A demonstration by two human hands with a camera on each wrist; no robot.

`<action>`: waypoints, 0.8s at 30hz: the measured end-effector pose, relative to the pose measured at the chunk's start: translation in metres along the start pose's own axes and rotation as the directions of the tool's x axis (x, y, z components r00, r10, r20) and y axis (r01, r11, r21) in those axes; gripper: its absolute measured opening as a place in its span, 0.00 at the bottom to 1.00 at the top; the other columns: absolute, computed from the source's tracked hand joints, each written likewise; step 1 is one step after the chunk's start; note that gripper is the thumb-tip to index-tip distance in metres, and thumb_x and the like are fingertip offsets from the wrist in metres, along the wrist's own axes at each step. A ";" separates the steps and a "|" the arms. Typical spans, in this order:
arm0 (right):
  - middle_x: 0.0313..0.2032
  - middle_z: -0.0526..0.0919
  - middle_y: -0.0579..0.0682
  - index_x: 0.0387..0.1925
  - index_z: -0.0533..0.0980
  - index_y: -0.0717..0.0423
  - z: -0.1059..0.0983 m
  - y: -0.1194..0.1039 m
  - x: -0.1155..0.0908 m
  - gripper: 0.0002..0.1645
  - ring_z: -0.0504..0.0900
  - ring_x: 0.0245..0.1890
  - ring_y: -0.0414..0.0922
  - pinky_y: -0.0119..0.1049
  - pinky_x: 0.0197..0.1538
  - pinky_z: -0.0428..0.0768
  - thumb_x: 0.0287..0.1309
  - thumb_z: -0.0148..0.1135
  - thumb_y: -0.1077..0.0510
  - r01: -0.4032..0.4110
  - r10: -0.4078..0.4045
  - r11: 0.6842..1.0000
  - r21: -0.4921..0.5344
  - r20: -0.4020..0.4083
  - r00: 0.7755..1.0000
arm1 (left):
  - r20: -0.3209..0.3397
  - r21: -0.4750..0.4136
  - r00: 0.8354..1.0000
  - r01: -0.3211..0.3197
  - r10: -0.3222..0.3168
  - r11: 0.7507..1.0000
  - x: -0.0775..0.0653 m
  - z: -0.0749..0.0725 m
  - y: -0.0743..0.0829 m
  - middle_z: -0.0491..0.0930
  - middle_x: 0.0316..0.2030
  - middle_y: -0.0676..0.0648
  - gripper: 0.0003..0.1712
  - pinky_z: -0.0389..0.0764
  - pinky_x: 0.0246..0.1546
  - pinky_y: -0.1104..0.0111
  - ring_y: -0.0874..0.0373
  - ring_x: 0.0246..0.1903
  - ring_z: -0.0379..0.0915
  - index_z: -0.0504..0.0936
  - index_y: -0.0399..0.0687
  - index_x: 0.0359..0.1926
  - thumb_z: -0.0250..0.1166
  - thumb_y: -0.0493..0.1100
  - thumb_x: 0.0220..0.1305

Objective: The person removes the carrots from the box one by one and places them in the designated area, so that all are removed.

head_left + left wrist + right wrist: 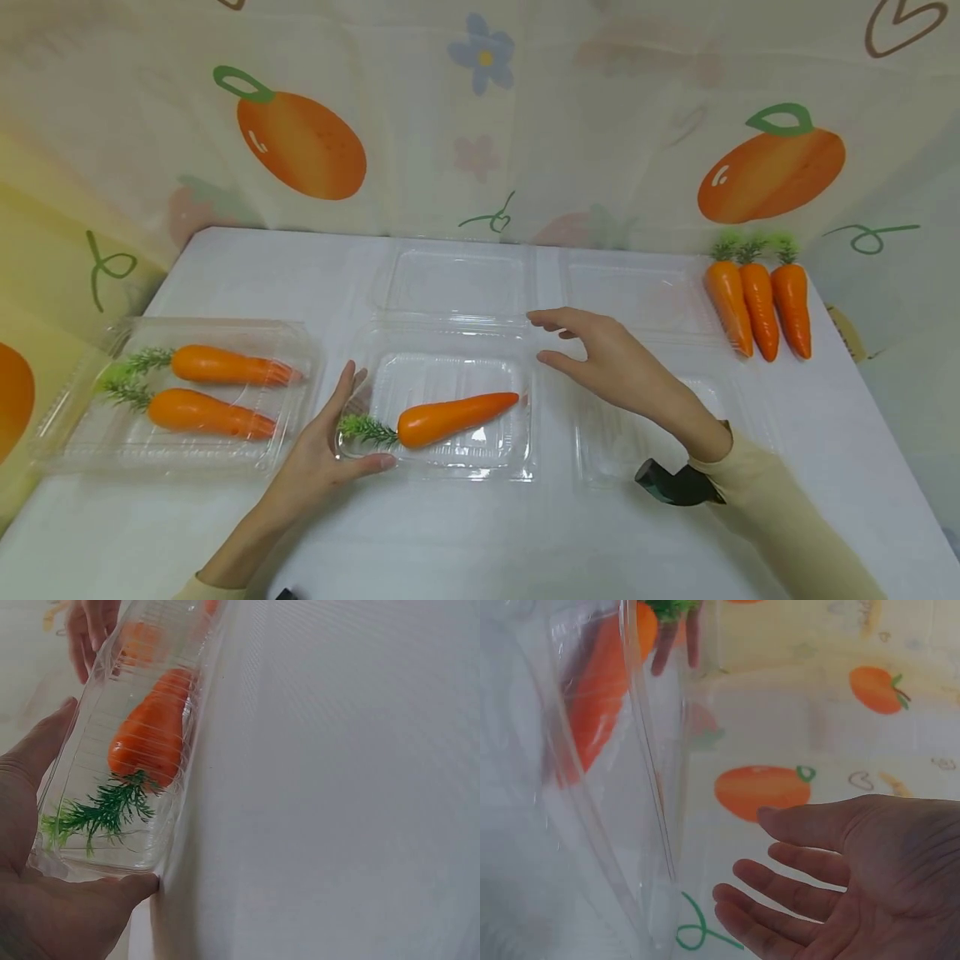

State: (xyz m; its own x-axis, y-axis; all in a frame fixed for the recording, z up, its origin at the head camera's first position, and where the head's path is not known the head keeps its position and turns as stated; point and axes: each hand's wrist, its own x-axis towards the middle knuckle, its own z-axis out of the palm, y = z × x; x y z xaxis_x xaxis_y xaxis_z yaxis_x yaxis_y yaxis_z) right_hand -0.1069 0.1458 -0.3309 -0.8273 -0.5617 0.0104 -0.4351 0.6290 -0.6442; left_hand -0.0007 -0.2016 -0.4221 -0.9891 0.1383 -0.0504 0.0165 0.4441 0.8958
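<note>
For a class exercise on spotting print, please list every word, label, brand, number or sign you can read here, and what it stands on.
No words, labels, brands, numbers or signs can be read.
Clear containers and carrots: no readable text.
Backdrop: fruit drawings, flowers and squiggles; some small marks are too blurred to tell.

A clear plastic container (450,367) lies flat near the middle of the bench (465,546), its ribbed, rectangular base nearest the person and its see-through lid (459,283) folded fully back behind it. In the base rests one smooth, orange carrot (456,419), lying on its side at a slight slant: the feathery green top (367,430) reaches the left wall, while the tapered tip points right and somewhat away, near the right wall.
</note>
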 end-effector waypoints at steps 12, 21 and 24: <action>0.62 0.76 0.48 0.65 0.71 0.53 0.018 -0.019 0.006 0.29 0.80 0.54 0.51 0.48 0.57 0.79 0.63 0.65 0.56 0.035 -0.037 0.998 0.050 0.041 0.998 | -0.001 0.003 1.000 0.007 -0.007 1.000 0.002 0.000 0.001 0.52 0.75 0.47 0.68 0.41 0.68 0.36 0.44 0.75 0.39 0.40 0.60 0.78 0.79 0.45 0.48; 0.64 0.74 0.46 0.66 0.70 0.52 0.033 -0.027 0.010 0.30 0.79 0.54 0.51 0.46 0.58 0.78 0.63 0.64 0.58 0.034 -0.040 0.997 0.074 0.074 0.996 | 0.001 -0.002 1.000 0.001 -0.001 1.000 0.001 0.000 0.000 0.53 0.75 0.48 0.68 0.42 0.68 0.36 0.45 0.75 0.39 0.40 0.61 0.78 0.79 0.45 0.48; 0.64 0.74 0.46 0.66 0.70 0.50 0.042 -0.032 0.012 0.30 0.78 0.56 0.52 0.46 0.60 0.77 0.63 0.64 0.58 0.020 -0.025 0.998 0.061 0.086 0.996 | -0.002 -0.011 1.000 0.010 -0.010 1.000 -0.002 -0.002 -0.001 0.52 0.76 0.48 0.68 0.42 0.68 0.36 0.45 0.75 0.39 0.40 0.63 0.78 0.79 0.45 0.48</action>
State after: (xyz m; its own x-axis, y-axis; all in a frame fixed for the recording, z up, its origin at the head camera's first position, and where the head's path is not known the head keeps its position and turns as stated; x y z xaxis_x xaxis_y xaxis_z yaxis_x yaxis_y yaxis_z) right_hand -0.0881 0.0961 -0.3421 -0.7824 -0.6216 -0.0392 -0.4290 0.5836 -0.6895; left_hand 0.0010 -0.2037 -0.4221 -0.9895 0.1318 -0.0587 0.0047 0.4358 0.9000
